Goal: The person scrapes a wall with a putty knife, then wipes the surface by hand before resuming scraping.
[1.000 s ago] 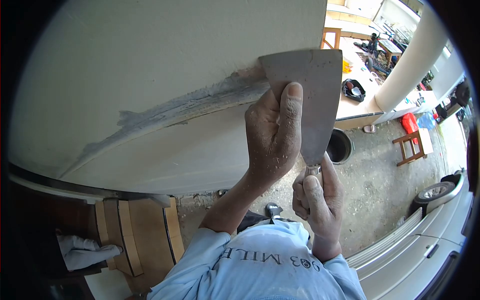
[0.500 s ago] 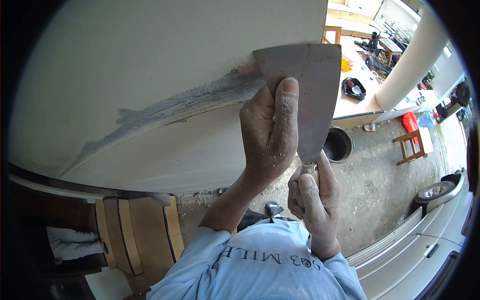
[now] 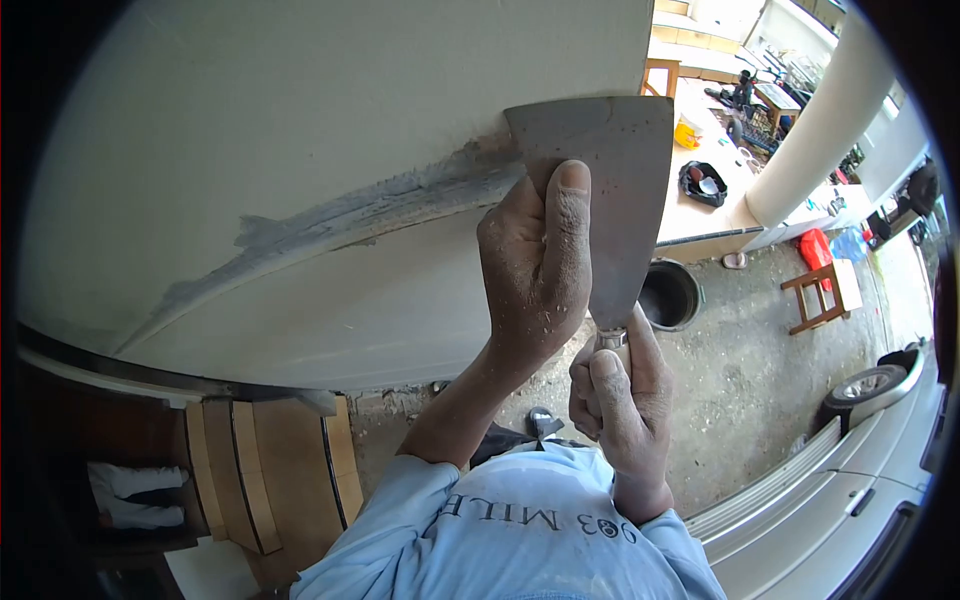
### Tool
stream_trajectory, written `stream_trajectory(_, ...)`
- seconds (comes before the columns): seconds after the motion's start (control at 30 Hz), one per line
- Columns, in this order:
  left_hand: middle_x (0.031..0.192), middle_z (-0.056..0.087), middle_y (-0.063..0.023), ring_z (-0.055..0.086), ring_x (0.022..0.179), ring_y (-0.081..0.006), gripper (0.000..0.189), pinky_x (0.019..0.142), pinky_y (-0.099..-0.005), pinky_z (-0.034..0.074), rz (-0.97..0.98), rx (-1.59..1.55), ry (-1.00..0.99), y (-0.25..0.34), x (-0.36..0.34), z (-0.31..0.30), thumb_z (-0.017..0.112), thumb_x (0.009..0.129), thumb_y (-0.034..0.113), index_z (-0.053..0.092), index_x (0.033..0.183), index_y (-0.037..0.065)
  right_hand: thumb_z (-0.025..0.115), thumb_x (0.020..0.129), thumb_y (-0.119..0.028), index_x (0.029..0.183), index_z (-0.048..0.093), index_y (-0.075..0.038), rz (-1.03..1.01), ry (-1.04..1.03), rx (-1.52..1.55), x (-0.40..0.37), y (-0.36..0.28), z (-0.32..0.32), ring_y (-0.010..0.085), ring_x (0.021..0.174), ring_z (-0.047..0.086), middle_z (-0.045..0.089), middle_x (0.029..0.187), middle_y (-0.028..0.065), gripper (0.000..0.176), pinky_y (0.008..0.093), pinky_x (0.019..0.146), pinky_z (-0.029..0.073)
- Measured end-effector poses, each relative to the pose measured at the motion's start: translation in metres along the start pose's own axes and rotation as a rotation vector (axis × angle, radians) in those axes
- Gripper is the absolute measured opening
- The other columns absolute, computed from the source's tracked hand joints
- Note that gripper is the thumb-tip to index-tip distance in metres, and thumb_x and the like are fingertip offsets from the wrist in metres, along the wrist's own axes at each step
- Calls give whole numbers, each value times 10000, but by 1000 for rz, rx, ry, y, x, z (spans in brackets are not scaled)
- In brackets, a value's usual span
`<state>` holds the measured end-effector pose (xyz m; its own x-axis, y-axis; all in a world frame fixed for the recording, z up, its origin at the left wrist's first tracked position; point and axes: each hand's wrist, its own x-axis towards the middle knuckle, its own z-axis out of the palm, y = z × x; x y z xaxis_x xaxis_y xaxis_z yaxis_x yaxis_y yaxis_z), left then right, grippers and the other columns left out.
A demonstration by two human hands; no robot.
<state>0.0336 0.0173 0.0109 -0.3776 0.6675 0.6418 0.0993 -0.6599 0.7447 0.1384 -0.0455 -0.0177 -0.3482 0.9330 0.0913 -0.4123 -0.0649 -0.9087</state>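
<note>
A wide metal putty knife (image 3: 625,160) lies flat against a white wall (image 3: 300,100), its top edge at the right end of a long grey scraped strip (image 3: 350,215). My left hand (image 3: 535,270) presses on the blade, thumb pointing up along it. Below it, my right hand (image 3: 615,400) is closed around the knife's handle. Both hands are dusty with white specks. My light blue shirt fills the bottom of the view.
Below stand a black bucket (image 3: 668,295), a wooden stool (image 3: 822,295) and a red container (image 3: 817,247) on concrete ground. A white column (image 3: 815,130) rises at right, a pale car (image 3: 850,500) at bottom right. Wooden panels (image 3: 260,470) and a white cloth (image 3: 125,490) are at lower left.
The knife and both hands have shifted slightly left along the strip, with a small up-and-down stroke of the blade. The grip is unchanged.
</note>
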Motion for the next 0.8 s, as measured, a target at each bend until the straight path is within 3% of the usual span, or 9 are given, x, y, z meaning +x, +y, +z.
stream_trajectory(0.1,480,367,56,298,439,4,288,373,-190,211,-34,111,-42,-4,-12,-2,407,902,214,483,683,45,405,865,-91,1273,255,46,59,10,33,-10,0,-7,4,457,367,425,600,-23,455,142,403,296)
stream_trajectory(0.33,477,354,60,288,432,2,283,374,-193,210,-26,21,-63,0,-8,-4,406,902,207,484,684,46,409,867,-103,1282,242,31,46,-19,7,-9,-4,-2,3,463,361,414,611,-24,467,139,408,298)
stream_trajectory(0.8,514,356,73,282,469,1,276,409,-183,216,-39,34,16,2,-5,-5,421,898,209,507,688,52,417,866,-106,1289,236,31,67,-17,-10,-7,-2,1,7,484,377,423,637,-19,480,146,415,312)
